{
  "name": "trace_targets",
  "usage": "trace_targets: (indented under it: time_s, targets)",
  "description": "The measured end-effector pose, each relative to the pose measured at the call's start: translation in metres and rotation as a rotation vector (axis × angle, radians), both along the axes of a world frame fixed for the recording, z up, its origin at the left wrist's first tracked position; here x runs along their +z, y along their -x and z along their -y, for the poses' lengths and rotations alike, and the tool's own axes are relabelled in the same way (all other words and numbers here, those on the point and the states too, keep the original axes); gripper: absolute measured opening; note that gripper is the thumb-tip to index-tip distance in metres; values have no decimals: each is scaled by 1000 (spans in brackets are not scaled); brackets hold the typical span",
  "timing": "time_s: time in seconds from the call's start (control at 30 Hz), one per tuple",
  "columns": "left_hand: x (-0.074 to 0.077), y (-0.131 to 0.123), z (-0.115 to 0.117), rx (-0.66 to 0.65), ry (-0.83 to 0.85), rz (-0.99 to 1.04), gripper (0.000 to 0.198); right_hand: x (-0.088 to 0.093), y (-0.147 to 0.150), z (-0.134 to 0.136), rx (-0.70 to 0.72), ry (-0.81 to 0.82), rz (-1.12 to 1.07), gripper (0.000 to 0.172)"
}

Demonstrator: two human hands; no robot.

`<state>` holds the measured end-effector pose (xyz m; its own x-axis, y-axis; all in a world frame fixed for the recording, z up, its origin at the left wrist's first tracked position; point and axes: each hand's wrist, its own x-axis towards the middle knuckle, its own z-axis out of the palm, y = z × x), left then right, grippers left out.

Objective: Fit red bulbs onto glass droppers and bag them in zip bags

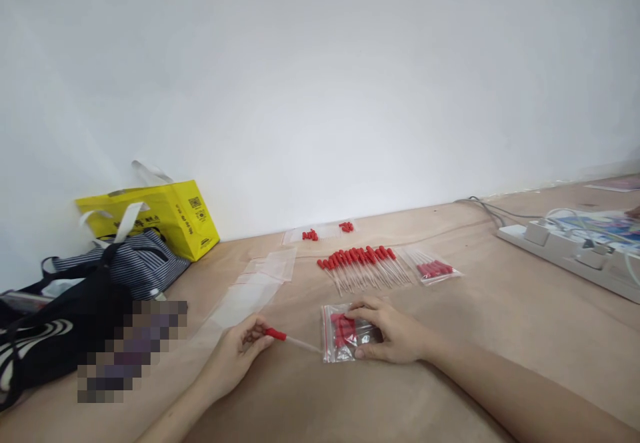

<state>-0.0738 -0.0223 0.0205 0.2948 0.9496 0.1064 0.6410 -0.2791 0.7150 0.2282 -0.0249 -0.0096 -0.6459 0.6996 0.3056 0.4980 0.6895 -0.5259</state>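
Note:
Pinched between the thumb and fingers of my left hand (245, 346) is a dropper (276, 333) with a red bulb and a thin clear tube. Its tube points right, with the tip at the red-striped mouth of a clear zip bag (327, 346). Several red-bulbed droppers lie inside that bag. My right hand (393, 329) grips the bag from the right, fingers on its far side and thumb at the near edge. Beyond the hands, a row of loose droppers (357, 266) lies side by side, bulbs toward the wall. To their right is another bag with droppers (435, 266).
Flat clear zip bags (255, 283) overlap at the left. Near the wall lie bags with small red bulbs (310, 235). A yellow bag (190, 219), a striped bag (145, 263) and a black bag (60, 336) stand left. A white power strip (565, 256) with cables sits right.

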Motion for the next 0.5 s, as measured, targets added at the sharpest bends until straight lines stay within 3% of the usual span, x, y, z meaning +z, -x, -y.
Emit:
trace_targets:
  time_s: [0.33, 0.5]
  targets:
    - [-6, 13, -9, 64, -91, 40, 17, -2, -1, 0, -4, 1, -7, 59]
    - [-3, 11, -9, 53, -55, 40, 19, -4, -1, -1, -4, -7, -17, 58]
